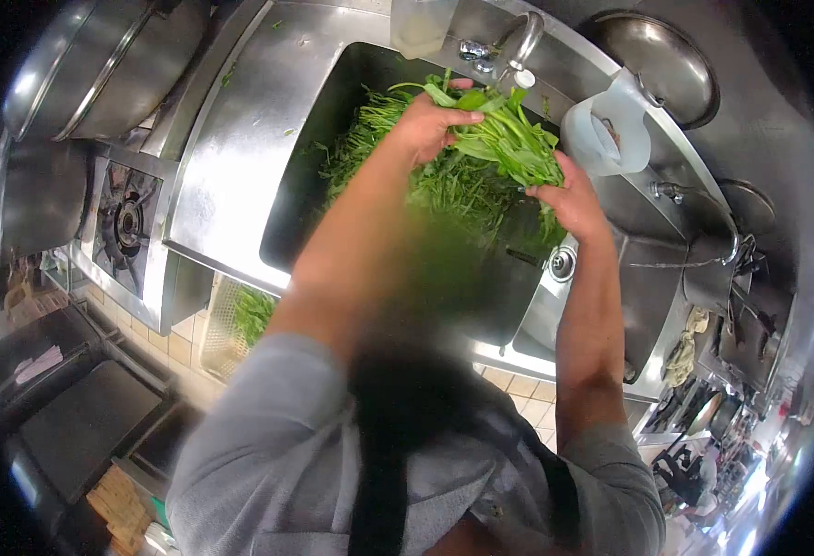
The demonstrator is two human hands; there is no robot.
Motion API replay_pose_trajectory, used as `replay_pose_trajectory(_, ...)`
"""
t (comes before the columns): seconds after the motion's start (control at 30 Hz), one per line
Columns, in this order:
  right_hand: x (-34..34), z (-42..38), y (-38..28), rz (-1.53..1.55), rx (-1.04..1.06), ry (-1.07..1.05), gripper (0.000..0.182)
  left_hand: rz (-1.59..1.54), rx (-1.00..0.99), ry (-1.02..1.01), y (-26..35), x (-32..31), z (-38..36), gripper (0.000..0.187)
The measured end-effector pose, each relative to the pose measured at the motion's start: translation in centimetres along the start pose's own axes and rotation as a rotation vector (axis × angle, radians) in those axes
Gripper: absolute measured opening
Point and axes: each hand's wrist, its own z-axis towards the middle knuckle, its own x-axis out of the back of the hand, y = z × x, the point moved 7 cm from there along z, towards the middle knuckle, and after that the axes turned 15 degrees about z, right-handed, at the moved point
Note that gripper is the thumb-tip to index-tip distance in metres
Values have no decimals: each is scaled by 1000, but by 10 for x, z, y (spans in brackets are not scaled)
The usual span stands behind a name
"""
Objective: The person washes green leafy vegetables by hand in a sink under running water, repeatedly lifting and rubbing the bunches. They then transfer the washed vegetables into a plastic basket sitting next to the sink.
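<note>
Steel sink [240, 157] amid kitchen counters, both hands' grip clenched on leafy greens [509, 139].

Bunch of leafy greens [504, 139], fresh, long-stemmed, held lifted over sink [333, 102], near its tap-side rim; more greens [444, 190] heaped below.

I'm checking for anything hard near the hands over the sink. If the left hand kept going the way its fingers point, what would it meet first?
Probably the faucet at the sink's back edge. The left hand holds the bunch of greens and points up the picture toward it; depth is unclear, so it might pass below.
</note>
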Motion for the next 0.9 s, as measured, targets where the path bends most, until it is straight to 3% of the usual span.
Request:
replay_pose_trajectory(0.07, 5, -2, -9, -348, 7, 36, 51, 213, 125, -18, 4, -18, -13, 55)
replay_pose_trajectory(0.13, -2, -2, -9, -291, 7, -47, 51, 322, 178, -26, 4, -19, -14, 53)
replay_pose_trajectory(0.2, -1, -11, -16, -191, -46, -40, 52, 306, 114, 99, 4, 8, -5, 52)
replay_pose_trajectory(0.23, 2, -12, -15, -192, -46, -40, 52, 554, -89, 83, 10, 26, -1, 52)
replay_pose_trajectory(0.27, 10, -14, -12, -126, -46, -33, 51, 318, -179, 115, 10, 38, 2, 52)
replay_pose_trajectory(0.33, 17, -11, 1, -62, -42, -25, 51, 67, 58, 124, 10, 11, -7, 57)
replay_pose_trajectory(0.4, 17, -1, 21, -331, -46, -18, 50, 658, 187, 217, 42, -19, -36, 61)
replay_pose_trajectory(0.43, 10, -5, 12, -337, 13, -18, 49, 734, 262, 262, 26, -5, -20, 63)
replay_pose_trajectory(0.53, 18, -8, 11, -236, -38, -89, 48, 565, 142, 145, 22, 2, -6, 55)
replay_pose_trajectory(0.6, 11, -11, 1, -359, -7, -102, 48, 505, 112, 204, 23, -10, -19, 48)
replay_pose_trajectory(0.67, 8, -13, -4, -480, 30, -115, 48, 855, 145, 176, 30, -24, -24, 38)
replay_pose_trajectory(0.73, 14, -15, 3, -306, -13, -125, 49, 859, 156, 122, 25, -8, -9, 40)
replay_pose_trajectory(0.8, 29, -24, 0, -301, -18, -114, 50, 440, 31, 240, 13, 26, 11, 43)
replay_pose_trajectory(0.9, 30, -26, -1, -414, -9, -82, 50, 438, 165, 162, 9, 14, 4, 48)
